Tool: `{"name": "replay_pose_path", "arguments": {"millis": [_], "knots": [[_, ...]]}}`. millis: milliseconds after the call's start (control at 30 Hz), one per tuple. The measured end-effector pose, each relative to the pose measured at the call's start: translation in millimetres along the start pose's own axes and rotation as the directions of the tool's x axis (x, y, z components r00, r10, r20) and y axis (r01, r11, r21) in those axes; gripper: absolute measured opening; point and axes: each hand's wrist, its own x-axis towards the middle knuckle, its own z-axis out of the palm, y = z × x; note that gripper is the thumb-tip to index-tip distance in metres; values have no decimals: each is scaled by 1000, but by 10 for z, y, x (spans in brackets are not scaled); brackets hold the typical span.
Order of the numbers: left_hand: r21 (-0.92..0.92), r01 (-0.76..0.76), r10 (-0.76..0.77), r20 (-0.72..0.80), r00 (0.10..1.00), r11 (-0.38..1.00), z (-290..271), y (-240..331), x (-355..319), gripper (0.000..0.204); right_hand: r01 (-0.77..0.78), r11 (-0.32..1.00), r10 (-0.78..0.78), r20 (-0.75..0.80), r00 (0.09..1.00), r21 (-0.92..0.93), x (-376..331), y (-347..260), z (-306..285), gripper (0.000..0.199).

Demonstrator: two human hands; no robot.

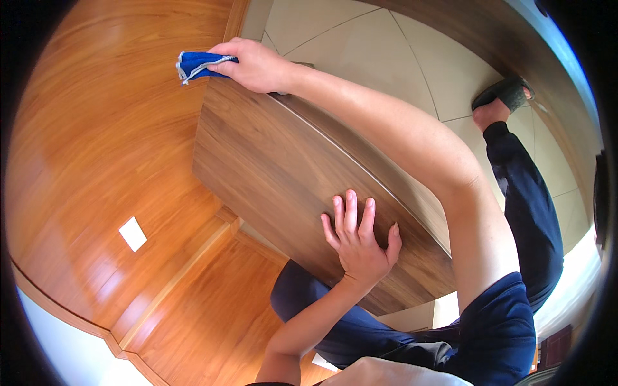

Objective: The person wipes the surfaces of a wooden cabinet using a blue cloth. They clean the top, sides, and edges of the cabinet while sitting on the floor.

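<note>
My right hand (259, 66) reaches out to the far left end of a brown wood-grain panel (270, 141). Its fingers are closed around a blue cloth (199, 65) with a pale grey edge. The cloth is bunched up, and part of it sticks out to the left, against the orange wood surface (116, 77). Flat on the panel nearer to me rests my left hand (362, 244), fingers spread and nothing in it. A thin light line runs along the panel's far edge, under my right forearm.
Beige floor tiles (347, 38) lie beyond the panel. My leg in dark trousers (531, 206) stretches out at the right, a dark slipper (512, 94) on the foot. A white rectangular plate (132, 234) sits on the orange wood at the left. Wooden trim (174, 283) borders that surface.
</note>
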Motion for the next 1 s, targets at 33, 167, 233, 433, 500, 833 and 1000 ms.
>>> {"name": "replay_pose_path", "arguments": {"millis": [33,167,233,433,500,833,1000], "knots": [[-2,2,-2,-14,1000,1000,11,-2,-1,69,-9,999,9,-7,1000,39,-16,28,-2,33],[10,4,-4,4,1000,1000,-30,13,-17,71,-168,985,168,-4,986,-33,1,389,-167,39],[19,-2,1,34,999,1000,-43,14,14,71,-329,944,327,-34,944,-35,-84,964,-287,42],[60,-38,36,48,998,997,-75,-24,-44,71,-506,756,474,-186,860,-415,-489,2399,-645,38],[19,-47,46,27,999,999,-67,-8,-15,68,-518,711,477,-215,852,-476,-688,2700,-882,32],[36,-15,17,-44,999,999,3,20,25,64,-482,829,446,-186,876,-283,-1549,1436,-899,34],[32,-49,54,-179,982,998,-26,24,105,61,-402,895,378,-150,913,-191,-2401,-230,-956,36]]}}
